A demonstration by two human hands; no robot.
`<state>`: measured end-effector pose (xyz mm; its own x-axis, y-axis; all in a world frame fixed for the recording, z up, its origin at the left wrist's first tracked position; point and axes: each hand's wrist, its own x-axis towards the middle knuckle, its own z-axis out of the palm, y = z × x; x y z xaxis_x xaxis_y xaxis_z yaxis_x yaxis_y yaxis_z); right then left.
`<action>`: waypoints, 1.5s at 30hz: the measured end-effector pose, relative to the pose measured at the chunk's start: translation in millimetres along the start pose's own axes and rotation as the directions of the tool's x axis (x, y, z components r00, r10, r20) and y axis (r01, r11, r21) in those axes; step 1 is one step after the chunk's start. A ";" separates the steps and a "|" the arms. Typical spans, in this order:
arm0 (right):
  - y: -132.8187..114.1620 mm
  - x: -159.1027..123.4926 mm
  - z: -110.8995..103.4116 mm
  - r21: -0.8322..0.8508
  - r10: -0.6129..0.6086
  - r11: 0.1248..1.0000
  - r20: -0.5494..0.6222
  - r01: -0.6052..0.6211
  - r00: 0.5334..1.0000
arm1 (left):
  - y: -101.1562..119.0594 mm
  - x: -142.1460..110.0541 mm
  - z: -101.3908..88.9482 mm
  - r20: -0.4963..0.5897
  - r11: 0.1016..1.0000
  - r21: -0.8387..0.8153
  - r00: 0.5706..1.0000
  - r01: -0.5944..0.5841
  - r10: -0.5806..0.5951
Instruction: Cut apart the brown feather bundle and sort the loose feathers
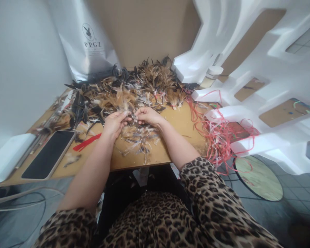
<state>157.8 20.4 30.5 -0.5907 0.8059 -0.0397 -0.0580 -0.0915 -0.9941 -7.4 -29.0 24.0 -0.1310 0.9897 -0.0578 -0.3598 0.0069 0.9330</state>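
My left hand [115, 123] and my right hand [147, 116] meet over the middle of the table, both with fingers pinched together. Between them is a small tuft of feathers [122, 102], brown at its upper end and pale where the fingertips grip it. Which hand bears most of it is hard to make out. Beneath the hands lies a scatter of loose brown and grey feathers [139, 137]. Behind them spreads a big heap of brown and black feathers [158, 77]. A red strip [87, 142] lies beside my left wrist.
A phone [49, 155] and a white box [11, 156] lie at the left. Tangled red string [219, 137] hangs over the right edge, by white foam pieces [263, 144] and a lidded jar [211, 76]. A silver bag [89, 44] stands behind. A round stool [258, 177] is lower right.
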 end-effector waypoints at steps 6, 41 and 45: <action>0.5 -0.3 2.7 -0.033 -0.015 0.999 0.028 0.015 0.999 | -0.8 1.0 0.8 -0.011 1.000 0.017 1.000 0.009 -0.009; 4.5 6.2 12.1 0.227 0.034 0.974 -0.139 -0.001 0.990 | 0.0 3.3 -1.7 -0.044 0.997 -0.073 0.999 0.021 -0.024; 6.6 9.4 12.2 0.260 -0.010 0.963 -0.231 0.071 0.973 | 2.3 0.9 0.1 -0.003 0.994 -0.075 0.997 0.078 -0.079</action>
<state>142.1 20.3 24.8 -0.3878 0.9202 -0.0524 -0.3074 -0.1827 -0.9339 -8.2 -28.1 26.2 -0.1055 0.9856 -0.1322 -0.4376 0.0734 0.8962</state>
